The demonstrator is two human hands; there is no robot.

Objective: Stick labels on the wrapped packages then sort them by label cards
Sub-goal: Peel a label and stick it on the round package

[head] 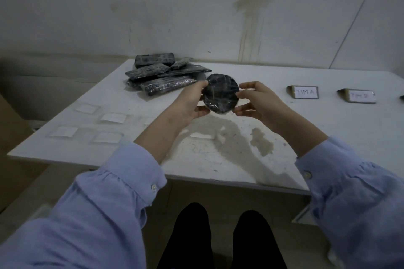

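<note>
A round dark package point(220, 93) wrapped in clear film hangs above the white table point(328, 129), held upright between both hands. My left hand point(190, 105) grips its left edge with thumb and fingers. My right hand point(254, 102) pinches its right edge. Behind it at the back left lies a pile of several dark wrapped packages point(162, 76). Several white labels under clear tape point(112, 117) lie in rows on the table's left part. Two label cards stand at the right: "TIM A" point(305, 92) and a second card point(359, 96) whose writing is blurred.
A stained, worn patch point(229, 144) covers the table's middle front. A white label point(201, 135) lies under my left forearm. The wall stands close behind the table. My legs are below the front edge, and a dark thing shows at the far right edge.
</note>
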